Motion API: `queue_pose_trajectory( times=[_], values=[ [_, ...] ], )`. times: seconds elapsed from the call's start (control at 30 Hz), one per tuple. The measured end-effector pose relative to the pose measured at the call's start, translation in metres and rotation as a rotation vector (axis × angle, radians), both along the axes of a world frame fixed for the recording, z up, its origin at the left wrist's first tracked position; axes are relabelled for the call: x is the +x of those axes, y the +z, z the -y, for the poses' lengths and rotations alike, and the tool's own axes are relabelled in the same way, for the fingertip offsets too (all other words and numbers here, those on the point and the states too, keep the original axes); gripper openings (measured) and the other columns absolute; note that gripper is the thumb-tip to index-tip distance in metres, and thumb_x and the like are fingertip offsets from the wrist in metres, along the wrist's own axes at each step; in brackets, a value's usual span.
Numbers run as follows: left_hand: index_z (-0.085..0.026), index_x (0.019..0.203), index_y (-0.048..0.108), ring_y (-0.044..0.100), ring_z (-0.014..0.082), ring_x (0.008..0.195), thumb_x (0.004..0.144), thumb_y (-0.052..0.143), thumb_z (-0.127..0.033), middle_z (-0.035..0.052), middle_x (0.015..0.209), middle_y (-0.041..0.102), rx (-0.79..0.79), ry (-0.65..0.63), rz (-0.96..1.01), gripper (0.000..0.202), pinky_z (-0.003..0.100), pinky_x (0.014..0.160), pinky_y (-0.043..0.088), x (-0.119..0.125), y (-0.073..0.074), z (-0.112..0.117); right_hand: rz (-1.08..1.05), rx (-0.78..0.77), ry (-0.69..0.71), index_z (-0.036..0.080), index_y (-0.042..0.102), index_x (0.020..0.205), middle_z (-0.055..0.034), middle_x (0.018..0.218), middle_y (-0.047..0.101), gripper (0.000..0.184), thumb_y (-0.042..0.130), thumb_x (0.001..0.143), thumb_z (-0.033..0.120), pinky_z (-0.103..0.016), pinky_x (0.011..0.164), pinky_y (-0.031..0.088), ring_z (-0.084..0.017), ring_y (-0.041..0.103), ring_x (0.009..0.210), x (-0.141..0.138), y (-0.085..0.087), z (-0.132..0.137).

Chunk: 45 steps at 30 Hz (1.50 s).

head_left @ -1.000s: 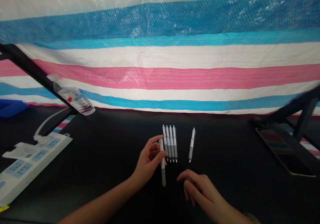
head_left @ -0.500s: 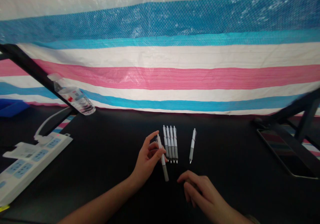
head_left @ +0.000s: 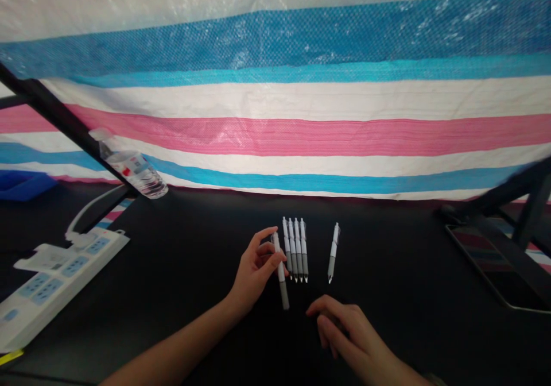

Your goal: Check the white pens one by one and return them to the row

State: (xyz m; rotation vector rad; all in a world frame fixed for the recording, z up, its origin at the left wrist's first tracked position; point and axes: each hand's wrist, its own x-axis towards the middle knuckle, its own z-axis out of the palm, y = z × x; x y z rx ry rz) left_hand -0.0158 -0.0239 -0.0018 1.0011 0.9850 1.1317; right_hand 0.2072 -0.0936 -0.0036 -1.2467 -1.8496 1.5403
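Observation:
My left hand (head_left: 258,271) grips a white pen with a grey lower part (head_left: 283,289) between thumb and fingers, its index fingertip at the pen's top end. Just right of this pen, a row of several matching white-and-grey pens (head_left: 298,254) lies side by side on the black table. Farther right lies one more such pen (head_left: 333,253), apart from the row. My right hand (head_left: 348,328) rests near the table surface below that single pen, fingers loosely bent with a gap between thumb and index finger. Nothing shows in it.
At the left lie a white power strip (head_left: 64,282) with a plugged-in cable and a blue tray (head_left: 26,186). A tilted water bottle (head_left: 140,173) is by a black frame bar (head_left: 64,119). A dark phone (head_left: 495,268) lies at the right. Behind hangs a striped plastic sheet (head_left: 301,136).
The view has shifted slightly. The pen in my left hand has turned a little, its lower end swinging slightly left. My right hand has barely moved.

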Motion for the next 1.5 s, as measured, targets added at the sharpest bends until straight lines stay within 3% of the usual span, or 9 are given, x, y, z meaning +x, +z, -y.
queue_pose_trajectory(
  times=[0.13,0.33,0.53,0.73,0.9,1.1,1.3,1.5],
  values=[
    [-0.022,0.130,0.051,0.068,0.0151,0.061,0.084,0.076,-0.032,-0.0025,0.081,0.065,-0.001,0.003,-0.002,0.053,0.028,0.061,0.055,0.001,0.001,0.001,0.015,0.026,0.003,0.020,0.065,0.105,0.0010,0.072,0.059,0.045,0.037,0.104,0.055,-0.023,0.058,0.041,-0.013,0.054,0.063,0.000,0.001,0.000],
    [-0.025,0.145,0.040,0.068,0.0145,0.063,0.085,0.074,-0.031,-0.0025,0.084,0.067,-0.017,0.033,-0.003,0.070,0.030,0.066,0.056,0.001,0.001,-0.002,-0.002,-0.008,0.003,0.019,0.064,0.107,0.0013,0.070,0.057,0.048,0.037,0.103,0.058,-0.023,0.056,0.039,-0.013,0.052,0.060,0.000,0.000,-0.001],
    [-0.021,0.132,0.053,0.068,0.0149,0.062,0.083,0.076,-0.033,-0.0012,0.081,0.068,0.018,0.079,-0.018,0.056,0.025,0.058,0.051,-0.002,-0.001,-0.008,0.021,0.007,0.006,0.019,0.064,0.108,0.0010,0.071,0.057,0.048,0.036,0.103,0.058,-0.024,0.058,0.039,-0.013,0.053,0.062,0.000,0.000,0.000],
    [-0.022,0.138,0.049,0.068,0.0141,0.062,0.085,0.075,-0.032,-0.0009,0.083,0.070,0.012,0.089,-0.009,0.060,0.025,0.060,0.051,-0.003,0.000,-0.012,0.026,0.003,0.009,0.020,0.064,0.108,0.0018,0.070,0.056,0.046,0.037,0.103,0.057,-0.024,0.056,0.037,-0.013,0.052,0.061,0.000,-0.003,0.000],
    [-0.020,0.135,0.053,0.067,0.0139,0.061,0.086,0.074,-0.034,0.0003,0.082,0.069,0.050,0.096,-0.046,0.055,0.021,0.052,0.044,-0.006,-0.005,-0.017,0.049,0.014,0.007,0.020,0.064,0.108,0.0014,0.070,0.058,0.044,0.038,0.103,0.055,-0.024,0.056,0.037,-0.013,0.053,0.061,-0.001,-0.004,0.001],
    [-0.029,0.147,0.047,0.067,0.0106,0.062,0.082,0.076,-0.036,0.0023,0.108,0.057,0.053,0.126,-0.197,0.071,0.021,0.049,0.050,-0.010,-0.021,-0.026,0.029,0.004,0.007,0.020,0.064,0.109,0.0013,0.070,0.058,0.043,0.039,0.103,0.054,-0.023,0.055,0.037,-0.013,0.053,0.060,-0.001,-0.005,0.000],
    [-0.024,0.158,0.026,0.067,0.0189,0.089,0.090,0.064,-0.036,0.0120,0.126,0.056,0.090,0.065,-0.238,0.079,0.026,0.058,0.059,-0.008,-0.023,-0.025,0.018,0.011,0.000,0.019,0.064,0.107,0.0010,0.070,0.057,0.044,0.038,0.103,0.055,-0.024,0.055,0.038,-0.013,0.052,0.060,-0.002,-0.002,0.000],
    [-0.020,0.145,0.045,0.064,0.0209,0.093,0.089,0.061,-0.030,0.0148,0.134,0.056,0.133,0.017,-0.412,0.059,0.031,0.063,0.060,-0.008,-0.017,-0.019,-0.003,0.033,-0.022,0.020,0.064,0.107,0.0013,0.070,0.058,0.040,0.039,0.104,0.051,-0.024,0.056,0.040,-0.013,0.054,0.061,-0.001,-0.003,-0.002]
  ],
)
